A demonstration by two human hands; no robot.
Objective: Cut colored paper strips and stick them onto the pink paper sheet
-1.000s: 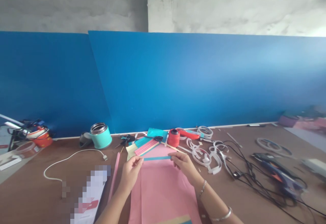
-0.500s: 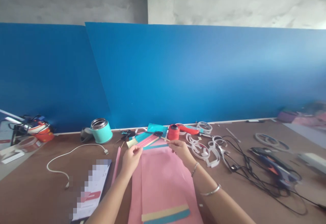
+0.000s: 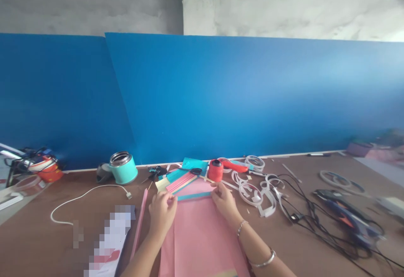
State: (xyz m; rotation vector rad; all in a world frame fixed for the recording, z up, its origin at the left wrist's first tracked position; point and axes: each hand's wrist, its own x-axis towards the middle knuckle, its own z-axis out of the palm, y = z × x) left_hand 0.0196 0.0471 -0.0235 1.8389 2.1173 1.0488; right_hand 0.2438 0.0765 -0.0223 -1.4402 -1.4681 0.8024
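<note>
Between my two hands a blue strip (image 3: 194, 196) runs across the upper part of the pink paper (image 3: 202, 235). My left hand (image 3: 163, 212) pinches the strip's left end, fingers closed. At its right end, the closed fingers of my right hand (image 3: 223, 199) hold it. Just beyond my hands lie pink strips (image 3: 181, 181), a turquoise sheet (image 3: 192, 164), black scissors (image 3: 195, 170) and a red thread spool (image 3: 215, 170). Near the bottom edge, part of a yellow and blue band (image 3: 225, 273) shows on the pink paper.
A turquoise cup (image 3: 124, 170), a white cable (image 3: 85, 193) and a phone (image 3: 112, 243) are at the left. White strip coils (image 3: 252, 193), black cables (image 3: 312, 214) and a dark blue tool (image 3: 347, 220) lie at the right. A blue partition (image 3: 221, 100) stands behind.
The view has tilted up slightly, so the table sits lower in the picture. Both hands have come a little nearer with the blue strip, now straight between them.
</note>
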